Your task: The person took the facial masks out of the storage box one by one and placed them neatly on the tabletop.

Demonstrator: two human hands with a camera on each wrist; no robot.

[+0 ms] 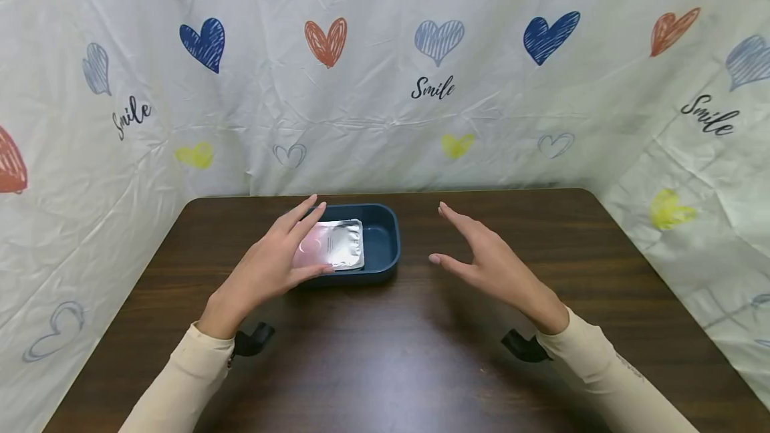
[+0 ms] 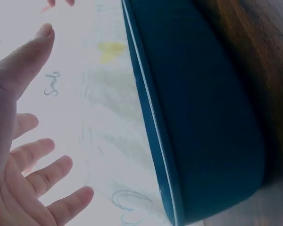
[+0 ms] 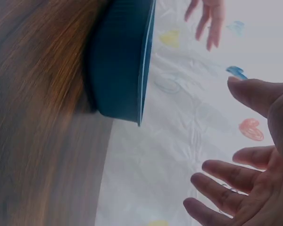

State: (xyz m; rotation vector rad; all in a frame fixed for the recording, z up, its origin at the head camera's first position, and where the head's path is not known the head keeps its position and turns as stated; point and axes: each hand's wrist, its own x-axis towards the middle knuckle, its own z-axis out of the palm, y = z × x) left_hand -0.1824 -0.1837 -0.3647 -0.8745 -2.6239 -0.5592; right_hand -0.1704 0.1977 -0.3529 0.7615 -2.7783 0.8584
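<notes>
A dark blue rectangular tray (image 1: 385,246) stands near the back of the table, left of the middle. Inside it lies a flat sachet (image 1: 345,246), pink on the left and shiny silver on the right. My left hand (image 1: 271,259) hovers above the tray's left side with fingers apart, hiding part of tray and sachet. It holds nothing. My right hand (image 1: 490,259) is held in the air to the right of the tray, thumb and fingers spread, also holding nothing. The left wrist view shows the tray's outer wall (image 2: 203,113) beside the left hand.
The brown wooden table (image 1: 373,359) reaches back to a white cloth (image 1: 385,146) printed with hearts and the word Smile. That cloth also hangs along both sides. A black strap piece (image 1: 254,339) sits at the left wrist and another black piece (image 1: 525,346) at the right.
</notes>
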